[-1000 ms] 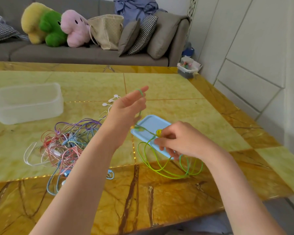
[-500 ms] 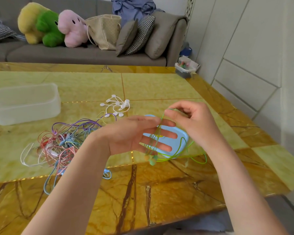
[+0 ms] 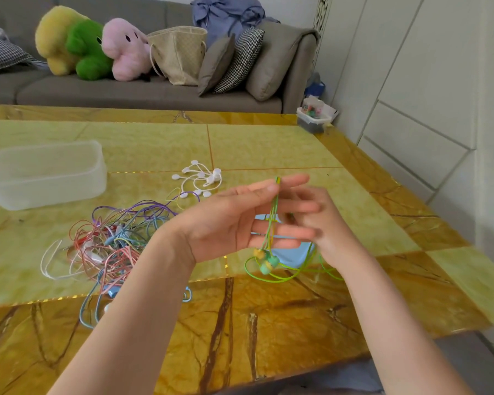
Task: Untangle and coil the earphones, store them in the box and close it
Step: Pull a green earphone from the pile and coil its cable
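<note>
Left hand [image 3: 226, 223] is raised above the tabletop [image 3: 268, 146], palm turned up and toward the right, fingers straight and spread; its grip closes on nothing, but the green earphone cord [image 3: 273, 220] hangs across those fingers, looped over the index finger near its tip. Right hand [image 3: 322, 226] sits just behind and to the right of the left fingers, motion-blurred; the green cord runs toward it, yet whether its grip pinches the cord or stays loose cannot be told. Two earbuds [image 3: 265, 262], yellow-and-mint, dangle below the left hand close above the tabletop. Remaining cord lies in loose loops on the tabletop beneath both hands, partly over the blue lid [image 3: 290, 255], which lies flat under the hands. Clear plastic box [image 3: 44, 173] stands open at the far left of the tabletop, well apart from the hands. Between box and hands lies a tangled pile of earphones [image 3: 117, 240] in red, pink, purple, blue and white cords. A cluster of white cable ties [image 3: 201, 178] lies beyond the pile, near the tabletop's middle. Background: grey sofa [image 3: 143, 92] carrying plush toys [image 3: 89, 47], a woven bag [image 3: 180, 55] and cushions.
</note>
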{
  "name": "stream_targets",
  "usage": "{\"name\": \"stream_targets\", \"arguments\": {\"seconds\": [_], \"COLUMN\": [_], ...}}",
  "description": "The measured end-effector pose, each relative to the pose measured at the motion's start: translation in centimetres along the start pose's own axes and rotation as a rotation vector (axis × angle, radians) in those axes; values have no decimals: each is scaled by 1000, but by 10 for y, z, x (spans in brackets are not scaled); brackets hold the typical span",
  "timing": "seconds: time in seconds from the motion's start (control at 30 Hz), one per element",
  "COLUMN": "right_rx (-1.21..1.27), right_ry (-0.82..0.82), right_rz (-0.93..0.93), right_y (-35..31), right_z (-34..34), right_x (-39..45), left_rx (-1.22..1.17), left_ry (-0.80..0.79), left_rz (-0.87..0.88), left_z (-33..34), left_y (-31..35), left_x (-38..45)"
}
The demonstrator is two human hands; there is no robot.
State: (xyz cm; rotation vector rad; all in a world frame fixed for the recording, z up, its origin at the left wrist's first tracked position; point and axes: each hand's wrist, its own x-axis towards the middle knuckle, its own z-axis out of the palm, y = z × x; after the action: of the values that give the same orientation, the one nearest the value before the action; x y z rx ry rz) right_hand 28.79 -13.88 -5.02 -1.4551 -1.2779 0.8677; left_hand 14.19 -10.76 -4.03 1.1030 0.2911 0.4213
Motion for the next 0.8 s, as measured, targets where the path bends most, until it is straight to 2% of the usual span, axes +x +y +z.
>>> {"name": "stream_targets", "arguments": {"seconds": [0.13,0.27,0.37,0.47,0.53,0.6,0.8], "right_rx": [-175,-167,-292,-333,-236,-161,-277], "right_ry": [-128,-306,-338,-342,-317,-258,-84], "right_rz": [49,74,-33,-121,-128,-143,-285], "right_y": [1,-2,-6,-10,-12,-13,-6], "right_z": [5,7,2,-3,-8,-16,-23], "right_x": [-1,-9,-10,-12,-13,-11,-3], "left_rx": [-103,-126,-88,20,106,157,183], "left_ry": [76,292,485,610,591,475,203], "left_rz": [112,275,322,269,188,79,-168], "left_z": [-3,-18,-27,-28,-26,-20,-11], "left_y": [3,8,5,1,-2,-6,-7], "left_x": [3,3,4,6,6,6,0]}}
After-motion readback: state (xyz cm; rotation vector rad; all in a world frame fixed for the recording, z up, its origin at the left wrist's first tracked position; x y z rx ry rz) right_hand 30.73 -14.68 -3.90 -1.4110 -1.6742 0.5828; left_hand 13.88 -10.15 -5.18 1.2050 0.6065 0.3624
